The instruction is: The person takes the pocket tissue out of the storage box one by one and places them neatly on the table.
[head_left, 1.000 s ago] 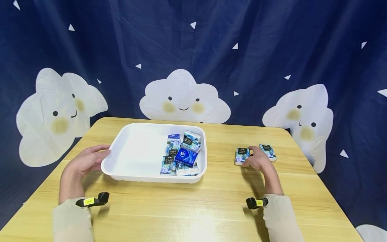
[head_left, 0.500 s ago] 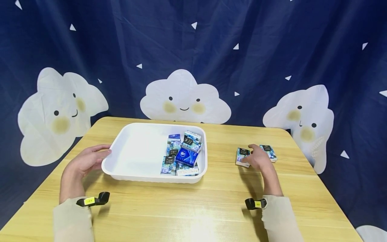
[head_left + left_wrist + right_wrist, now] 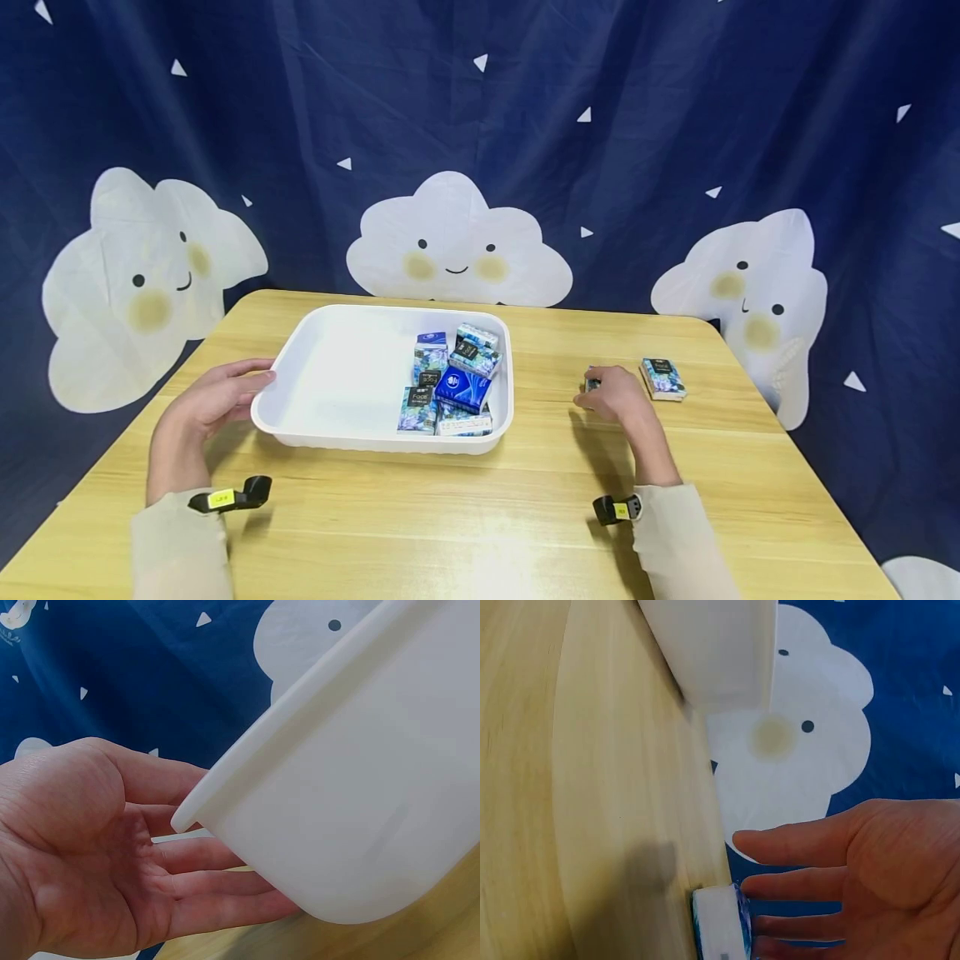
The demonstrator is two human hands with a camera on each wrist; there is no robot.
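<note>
A white tray (image 3: pixel 330 375) sits mid-table and holds several small tissue packs (image 3: pixel 453 379) piled at its right end. My left hand (image 3: pixel 213 400) lies open against the tray's left rim (image 3: pixel 247 750), fingers straight under the lip. Right of the tray, my right hand (image 3: pixel 611 396) curls over a blue-patterned tissue pack (image 3: pixel 592 384) and grips it with the fingertips. The pack (image 3: pixel 720 926) stands tipped on its edge on the wood. Another tissue pack (image 3: pixel 663 378) lies flat just beyond that hand.
The wooden table (image 3: pixel 480 517) has rounded far corners, and a dark blue curtain with cloud faces (image 3: pixel 457 242) hangs right behind it. A gap of bare wood separates the tray from my right hand. Black wrist cameras (image 3: pixel 240 496) sit near the front edge.
My right hand has closed over the nearer tissue pack and drawn it a little left toward the tray, tipping it up. The left hand and tray have stayed put.
</note>
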